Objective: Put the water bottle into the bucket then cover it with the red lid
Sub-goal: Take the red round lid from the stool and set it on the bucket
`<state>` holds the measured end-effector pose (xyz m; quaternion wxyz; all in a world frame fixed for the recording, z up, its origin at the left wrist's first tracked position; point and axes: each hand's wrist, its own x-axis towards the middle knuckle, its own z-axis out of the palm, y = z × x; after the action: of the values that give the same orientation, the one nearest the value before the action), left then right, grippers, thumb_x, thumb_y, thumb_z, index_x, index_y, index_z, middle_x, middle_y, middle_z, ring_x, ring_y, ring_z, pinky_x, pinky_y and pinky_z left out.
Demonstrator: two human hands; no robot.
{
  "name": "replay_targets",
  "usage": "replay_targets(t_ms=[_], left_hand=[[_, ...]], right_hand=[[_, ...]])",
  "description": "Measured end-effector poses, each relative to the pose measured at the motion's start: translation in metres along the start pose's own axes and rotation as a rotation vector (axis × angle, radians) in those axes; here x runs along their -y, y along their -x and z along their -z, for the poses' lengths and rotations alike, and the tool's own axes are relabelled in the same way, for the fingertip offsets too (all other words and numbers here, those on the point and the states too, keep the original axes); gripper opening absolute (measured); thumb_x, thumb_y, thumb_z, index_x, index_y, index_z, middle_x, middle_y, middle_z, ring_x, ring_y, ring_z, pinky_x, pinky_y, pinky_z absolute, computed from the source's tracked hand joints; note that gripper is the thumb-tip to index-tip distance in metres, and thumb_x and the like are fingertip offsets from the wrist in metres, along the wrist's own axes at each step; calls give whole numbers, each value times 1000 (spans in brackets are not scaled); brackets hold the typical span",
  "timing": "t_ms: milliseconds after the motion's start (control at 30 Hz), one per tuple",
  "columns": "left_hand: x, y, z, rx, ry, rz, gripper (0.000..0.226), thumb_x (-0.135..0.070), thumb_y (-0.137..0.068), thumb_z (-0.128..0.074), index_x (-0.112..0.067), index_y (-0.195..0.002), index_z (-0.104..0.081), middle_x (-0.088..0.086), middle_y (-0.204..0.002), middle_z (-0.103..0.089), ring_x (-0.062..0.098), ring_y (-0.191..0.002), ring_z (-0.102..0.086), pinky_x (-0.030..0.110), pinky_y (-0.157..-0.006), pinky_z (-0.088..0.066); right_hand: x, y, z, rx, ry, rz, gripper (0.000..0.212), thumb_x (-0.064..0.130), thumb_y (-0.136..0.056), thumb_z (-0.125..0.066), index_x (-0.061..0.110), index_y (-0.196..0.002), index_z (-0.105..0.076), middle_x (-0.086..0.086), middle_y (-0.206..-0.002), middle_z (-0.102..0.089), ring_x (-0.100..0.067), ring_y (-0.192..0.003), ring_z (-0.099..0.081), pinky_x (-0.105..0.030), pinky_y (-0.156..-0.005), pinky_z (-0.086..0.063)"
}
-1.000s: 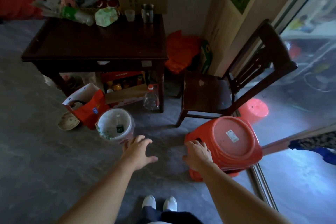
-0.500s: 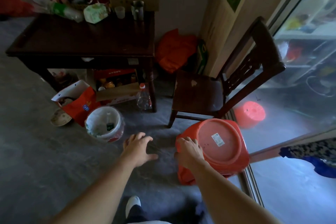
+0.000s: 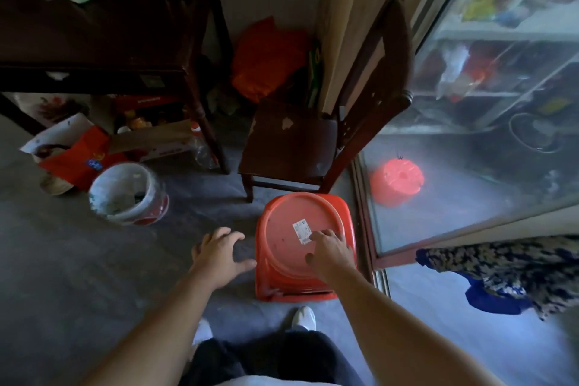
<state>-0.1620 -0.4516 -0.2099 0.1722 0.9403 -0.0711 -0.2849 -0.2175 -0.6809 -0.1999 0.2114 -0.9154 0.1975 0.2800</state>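
The red lid (image 3: 291, 229) lies flat under the spread right hand (image 3: 329, 249), just right of the open, empty left hand (image 3: 219, 252); it looks light, stiff and smooth, best gripped by its rim, while the bucket (image 3: 128, 194) stands beyond the left hand.

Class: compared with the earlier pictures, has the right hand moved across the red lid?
Yes. The right hand has moved from the red lid's left edge to beside its white sticker.

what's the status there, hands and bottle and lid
Right hand flat on red lid, no grip yet. Left hand open, hovering beside it. Water bottle on floor by table leg, not in bucket. Nothing blocking.
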Motion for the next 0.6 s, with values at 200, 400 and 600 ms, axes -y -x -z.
replay_targets(t_ms=[200,400,600], left_hand=[[-19,-22,-24,0,57,42,68,-56,-70,-72,-31,-130,-52,-2,-148,-37,24,-136,-33,43,-109,-28],[-6,-89,-74,-42,196,47,71,-48,-66,-79,-21,-127,-55,5,-136,-50,28,-127,-47,48,-106,-38],[17,-135,-124,-30,309,63,68,-45,-67,-80,-17,-124,-56,10,-131,-56,28,-124,-50,48,-104,-41]], right_hand=[[-40,-28,-9,65,-121,-204,47,23,-86,-59,13,-131,-56,-15,-133,-60,-40,-124,-51,-42,-99,-46],[-74,-88,-70,37,-424,-446,44,24,-87,-64,3,-124,-59,-19,-121,-67,-39,-114,-60,-41,-92,-52],[-91,-126,-130,-91,-729,-722,61,43,-89,-67,0,-131,-54,-20,-127,-64,-39,-114,-63,-46,-98,-52]])
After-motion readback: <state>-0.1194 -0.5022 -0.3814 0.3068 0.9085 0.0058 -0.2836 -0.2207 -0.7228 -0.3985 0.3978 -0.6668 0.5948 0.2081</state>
